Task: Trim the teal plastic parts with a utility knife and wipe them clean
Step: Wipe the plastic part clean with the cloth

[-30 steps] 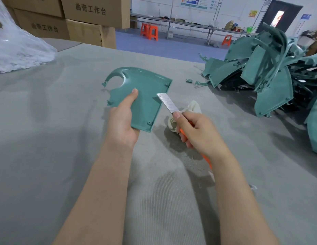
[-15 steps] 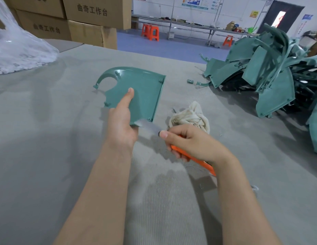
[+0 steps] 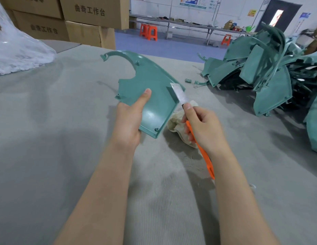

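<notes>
We grip teal part [image 3: 154, 89] w/ left hand [image 3: 129, 121], tilted off the bench [image 3: 48, 138] to expose its rt edge; right hand [image 3: 202, 128] clamped on utility knife [image 3: 207, 163].

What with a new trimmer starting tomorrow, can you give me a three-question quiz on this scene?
1. True or false: the left hand holds the part.
2. The blade is at: A) the part's right edge; B) the cloth; C) the pile of parts.
3. Fill in: the right hand grips a knife with an ___ handle.

Key: 1 true; 2 A; 3 orange.
</notes>
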Available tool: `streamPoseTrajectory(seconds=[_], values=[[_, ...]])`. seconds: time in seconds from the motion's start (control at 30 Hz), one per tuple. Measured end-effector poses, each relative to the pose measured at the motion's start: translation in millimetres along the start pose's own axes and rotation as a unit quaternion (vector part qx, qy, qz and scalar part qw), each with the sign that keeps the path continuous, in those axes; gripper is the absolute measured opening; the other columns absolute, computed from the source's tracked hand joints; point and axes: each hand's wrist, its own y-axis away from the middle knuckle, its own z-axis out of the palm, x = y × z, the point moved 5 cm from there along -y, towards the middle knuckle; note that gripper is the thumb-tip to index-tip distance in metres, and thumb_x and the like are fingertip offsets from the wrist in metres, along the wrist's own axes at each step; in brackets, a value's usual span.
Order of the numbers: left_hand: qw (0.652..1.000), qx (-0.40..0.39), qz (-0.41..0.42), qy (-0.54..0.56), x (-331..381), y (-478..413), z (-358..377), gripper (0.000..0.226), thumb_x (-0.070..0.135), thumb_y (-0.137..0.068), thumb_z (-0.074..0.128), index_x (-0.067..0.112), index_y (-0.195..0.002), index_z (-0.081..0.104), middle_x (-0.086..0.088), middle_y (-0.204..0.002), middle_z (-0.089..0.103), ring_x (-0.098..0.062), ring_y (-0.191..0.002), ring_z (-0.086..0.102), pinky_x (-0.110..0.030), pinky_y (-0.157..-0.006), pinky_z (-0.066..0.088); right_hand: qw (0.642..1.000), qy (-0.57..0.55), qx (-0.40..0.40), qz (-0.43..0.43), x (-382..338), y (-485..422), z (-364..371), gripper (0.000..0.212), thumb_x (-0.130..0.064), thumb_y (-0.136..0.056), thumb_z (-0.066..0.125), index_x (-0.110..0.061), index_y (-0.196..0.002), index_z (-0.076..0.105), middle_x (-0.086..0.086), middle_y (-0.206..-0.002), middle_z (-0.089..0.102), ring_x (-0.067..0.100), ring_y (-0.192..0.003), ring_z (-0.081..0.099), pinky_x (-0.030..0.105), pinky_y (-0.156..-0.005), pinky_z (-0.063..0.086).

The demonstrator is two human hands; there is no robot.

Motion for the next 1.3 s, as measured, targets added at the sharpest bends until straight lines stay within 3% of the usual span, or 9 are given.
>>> streamPoseTrajectory(seconds=[0.2, 0.37, 0.53, 0.73, 0.87, 1.03, 1.1, 1.2, 1.3], values=[[0.998, -0.038, 0.000, -0.053, -4, 2, 6, 0.015, 0.011, -0.091, 0.063, 0.019, -0.104, 0.067, 0.002, -0.107, 0.072, -0.015, -0.100, 0.069, -0.030, -0.085, 0.056, 0.991, -0.002, 0.136, 0.017, 5, -5, -25, 0.009, -0.031, -0.099, 0.049, -0.024, -0.095, 0.053, -0.003, -0.078, 0.060, 0.029, -0.079, 0.063, 0.048, -0.076, 0.052], [0.995, -0.019, 0.029, -0.091, -4, 2, 4, 0.012, 0.012, -0.090, 0.065, 0.023, -0.095, 0.067, 0.008, -0.098, 0.073, -0.011, -0.095, 0.069, -0.029, -0.083, 0.055, 0.955, 0.194, 0.140, 0.173, 45, -13, -47, 0.065, -0.017, -0.096, 0.045, -0.014, -0.153, 0.013, 0.017, -0.133, 0.050, 0.038, -0.118, 0.050, 0.042, -0.090, 0.042], [0.992, 0.037, 0.042, -0.109, -7, -1, -3, 0.011, 0.013, -0.090, 0.065, 0.023, -0.097, 0.065, 0.012, -0.093, 0.071, -0.004, -0.087, 0.069, -0.024, -0.078, 0.055, 0.921, 0.290, 0.070, 0.252, 70, -15, -46, 0.050, -0.022, -0.100, 0.037, -0.013, -0.149, 0.031, 0.020, -0.145, 0.040, 0.040, -0.131, 0.039, 0.042, -0.101, 0.035], [0.993, 0.079, 0.017, -0.086, -10, -6, -9, 0.011, 0.013, -0.090, 0.066, 0.023, -0.095, 0.065, 0.013, -0.088, 0.071, -0.001, -0.079, 0.068, -0.019, -0.068, 0.053, 0.940, 0.331, 0.075, 0.022, 29, -17, -9, 0.067, -0.055, -0.093, 0.048, -0.026, -0.151, 0.029, 0.013, -0.160, 0.020, 0.033, -0.146, 0.014, 0.043, -0.118, 0.010], [0.993, 0.076, 0.013, -0.089, -11, -4, -9, 0.011, 0.014, -0.089, 0.067, 0.020, -0.098, 0.066, 0.011, -0.090, 0.071, -0.003, -0.080, 0.069, -0.020, -0.069, 0.055, 0.931, 0.359, -0.039, 0.060, 43, -20, 14, 0.059, -0.032, -0.093, 0.059, -0.029, -0.147, 0.035, 0.012, -0.148, 0.040, 0.035, -0.132, 0.040, 0.044, -0.110, 0.033], [0.990, 0.046, 0.016, -0.129, -11, -5, -5, 0.009, 0.016, -0.090, 0.066, 0.025, -0.088, 0.066, 0.015, -0.086, 0.071, -0.004, -0.082, 0.069, -0.025, -0.074, 0.054, 0.955, -0.008, 0.291, -0.058, 7, -6, -31, 0.013, -0.018, -0.094, 0.046, -0.025, -0.101, 0.054, -0.006, -0.094, 0.059, 0.009, -0.087, 0.055, 0.024, -0.073, 0.042], [0.990, 0.026, 0.021, -0.140, -11, -2, 1, 0.012, 0.015, -0.090, 0.066, 0.026, -0.086, 0.066, 0.015, -0.084, 0.071, -0.006, -0.082, 0.069, -0.028, -0.076, 0.054, 0.946, -0.064, 0.294, -0.123, -16, 6, -25, 0.005, -0.028, -0.091, 0.048, -0.032, -0.089, 0.049, -0.011, -0.086, 0.054, 0.004, -0.079, 0.051, 0.022, -0.071, 0.042], [0.987, -0.057, 0.035, -0.149, -8, 5, 15, 0.018, 0.007, -0.091, 0.061, 0.023, -0.086, 0.068, 0.006, -0.085, 0.073, -0.015, -0.084, 0.069, -0.032, -0.079, 0.055, 0.971, 0.026, 0.148, -0.188, -33, 15, 21, 0.022, -0.025, -0.096, 0.055, -0.016, -0.115, 0.056, 0.004, -0.119, 0.054, 0.021, -0.115, 0.050, 0.034, -0.101, 0.038], [0.986, -0.128, 0.014, -0.108, -5, 10, 21, 0.020, 0.003, -0.093, 0.056, 0.018, -0.091, 0.070, -0.001, -0.090, 0.074, -0.018, -0.086, 0.069, -0.031, -0.079, 0.056, 0.964, 0.170, 0.111, -0.173, -30, 4, 39, 0.048, -0.028, -0.103, 0.040, -0.021, -0.150, 0.032, 0.004, -0.159, 0.025, 0.017, -0.148, 0.017, 0.044, -0.118, 0.003]])
